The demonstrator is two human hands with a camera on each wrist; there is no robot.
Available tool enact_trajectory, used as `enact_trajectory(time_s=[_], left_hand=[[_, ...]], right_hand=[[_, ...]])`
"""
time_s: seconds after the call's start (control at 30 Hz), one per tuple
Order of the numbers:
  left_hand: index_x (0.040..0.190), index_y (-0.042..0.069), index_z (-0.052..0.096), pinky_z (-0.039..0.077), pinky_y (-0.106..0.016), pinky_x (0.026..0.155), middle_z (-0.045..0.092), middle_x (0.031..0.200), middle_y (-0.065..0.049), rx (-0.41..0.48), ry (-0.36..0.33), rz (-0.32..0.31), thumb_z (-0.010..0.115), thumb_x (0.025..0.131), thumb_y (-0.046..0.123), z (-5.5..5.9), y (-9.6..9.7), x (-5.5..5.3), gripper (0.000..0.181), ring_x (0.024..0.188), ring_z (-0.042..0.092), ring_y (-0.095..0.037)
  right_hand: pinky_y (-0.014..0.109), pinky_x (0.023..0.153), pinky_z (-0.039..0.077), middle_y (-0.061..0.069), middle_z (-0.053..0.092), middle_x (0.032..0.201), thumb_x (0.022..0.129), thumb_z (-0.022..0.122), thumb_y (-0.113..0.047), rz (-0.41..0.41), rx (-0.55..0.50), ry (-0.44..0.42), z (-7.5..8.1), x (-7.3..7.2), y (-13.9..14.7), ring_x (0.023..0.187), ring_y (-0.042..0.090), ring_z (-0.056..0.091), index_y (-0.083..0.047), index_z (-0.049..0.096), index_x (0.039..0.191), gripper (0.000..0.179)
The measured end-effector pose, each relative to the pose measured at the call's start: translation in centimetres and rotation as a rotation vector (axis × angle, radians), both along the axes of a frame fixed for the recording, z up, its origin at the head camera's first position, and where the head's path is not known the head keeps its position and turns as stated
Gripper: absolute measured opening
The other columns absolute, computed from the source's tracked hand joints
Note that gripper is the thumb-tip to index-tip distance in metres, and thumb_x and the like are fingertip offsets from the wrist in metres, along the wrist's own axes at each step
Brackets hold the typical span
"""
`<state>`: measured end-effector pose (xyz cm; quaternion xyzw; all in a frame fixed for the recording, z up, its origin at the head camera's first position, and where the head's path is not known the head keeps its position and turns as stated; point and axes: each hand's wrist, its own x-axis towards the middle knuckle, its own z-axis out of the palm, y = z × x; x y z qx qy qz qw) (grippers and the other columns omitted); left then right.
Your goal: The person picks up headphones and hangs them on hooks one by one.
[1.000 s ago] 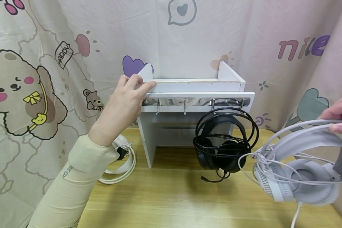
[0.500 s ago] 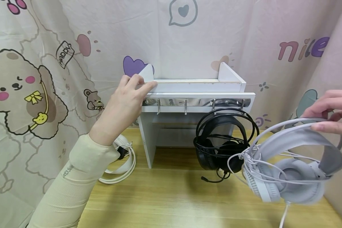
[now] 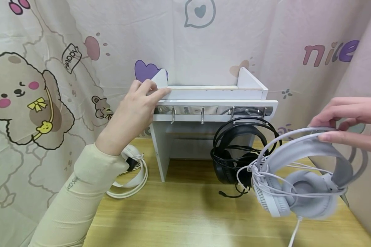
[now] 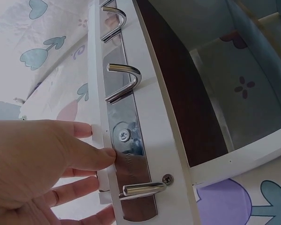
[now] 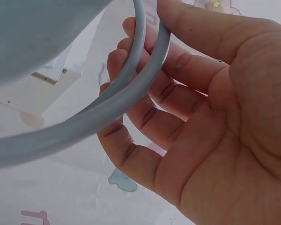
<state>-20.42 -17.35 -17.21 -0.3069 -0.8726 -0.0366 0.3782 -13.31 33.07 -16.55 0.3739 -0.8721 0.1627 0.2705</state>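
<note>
My right hand (image 3: 343,127) pinches the top of the headband of a light grey headset (image 3: 296,192), which hangs in the air right of and in front of the rack, its cable wound round it. In the right wrist view the thumb and fingers (image 5: 178,61) curl round the headband's two thin hoops (image 5: 136,89). My left hand (image 3: 148,96) rests with straight fingers on the top left front edge of a white shelf rack (image 3: 216,94). The left wrist view shows these fingers (image 4: 79,157) against the board beside the metal hook rail (image 4: 129,140). A black headset (image 3: 235,161) hangs from a right-hand hook.
Two bare hooks (image 3: 202,115) stand left of the black headset. A white headset (image 3: 133,178) lies on the wooden table (image 3: 185,212) left of the rack, partly behind my left sleeve. A printed curtain (image 3: 49,68) closes off the back and sides.
My right hand has carried the grey headset to the left, closer to the black headset and the rack. My left hand has stayed on the shelf edge.
</note>
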Motion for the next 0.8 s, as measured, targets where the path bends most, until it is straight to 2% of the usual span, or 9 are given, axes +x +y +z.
enact_trajectory(time_s=[0.17, 0.37, 0.6, 0.73, 0.77, 0.8], left_hand=[[0.142, 0.015, 0.066, 0.058, -0.047, 0.069, 0.060, 0.121, -0.019, -0.002, -0.009, 0.000, 0.062, 0.082, -0.020, 0.1, 0.0, 0.0, 0.070, 0.103, 0.050, -0.040], [0.143, 0.017, 0.067, 0.058, -0.048, 0.069, 0.061, 0.121, -0.018, 0.016, -0.018, -0.013, 0.060, 0.083, -0.021, 0.1, -0.2, -0.1, 0.071, 0.103, 0.051, -0.040], [0.140, 0.016, 0.067, 0.056, -0.048, 0.075, 0.063, 0.119, -0.018, 0.035, -0.006, -0.037, 0.056, 0.085, -0.022, 0.2, -0.4, -0.2, 0.068, 0.102, 0.051, -0.040], [0.138, 0.015, 0.068, 0.054, -0.047, 0.073, 0.063, 0.118, -0.018, 0.047, 0.002, -0.047, 0.056, 0.086, -0.021, 0.2, -0.4, -0.2, 0.065, 0.101, 0.051, -0.039], [0.138, 0.015, 0.068, 0.054, -0.046, 0.074, 0.063, 0.118, -0.018, 0.048, 0.003, -0.050, 0.056, 0.087, -0.021, 0.2, -0.4, -0.3, 0.063, 0.100, 0.051, -0.039], [0.138, 0.014, 0.068, 0.053, -0.046, 0.076, 0.063, 0.117, -0.018, 0.050, 0.003, -0.054, 0.057, 0.087, -0.021, 0.2, -0.5, -0.3, 0.062, 0.099, 0.051, -0.039]], right_hand=[[0.007, 0.064, 0.050, -0.019, 0.068, 0.092, 0.062, 0.095, 0.013, 0.005, 0.086, 0.009, 0.7, 0.3, -1.2, 0.079, -0.007, 0.058, -0.035, 0.077, 0.107, 0.067], [0.006, 0.068, 0.051, -0.022, 0.069, 0.094, 0.063, 0.098, 0.006, 0.038, 0.116, 0.018, 1.3, 0.9, -3.1, 0.081, -0.009, 0.058, -0.038, 0.076, 0.108, 0.066], [0.005, 0.075, 0.051, -0.025, 0.066, 0.097, 0.066, 0.096, 0.006, 0.096, 0.157, 0.008, 1.8, 1.3, -4.8, 0.081, -0.010, 0.057, -0.037, 0.075, 0.110, 0.066], [0.007, 0.080, 0.052, -0.025, 0.068, 0.106, 0.081, 0.093, -0.007, 0.089, 0.225, -0.031, 1.5, 0.0, -3.9, 0.085, -0.007, 0.060, -0.042, 0.072, 0.119, 0.056], [0.007, 0.081, 0.053, -0.025, 0.068, 0.110, 0.085, 0.092, -0.012, 0.090, 0.247, -0.044, 1.3, -0.6, -3.4, 0.087, -0.006, 0.061, -0.044, 0.072, 0.122, 0.052], [0.006, 0.083, 0.051, -0.025, 0.068, 0.117, 0.090, 0.088, -0.018, 0.112, 0.287, -0.051, 0.8, -1.7, -2.2, 0.091, -0.007, 0.060, -0.044, 0.070, 0.128, 0.050]])
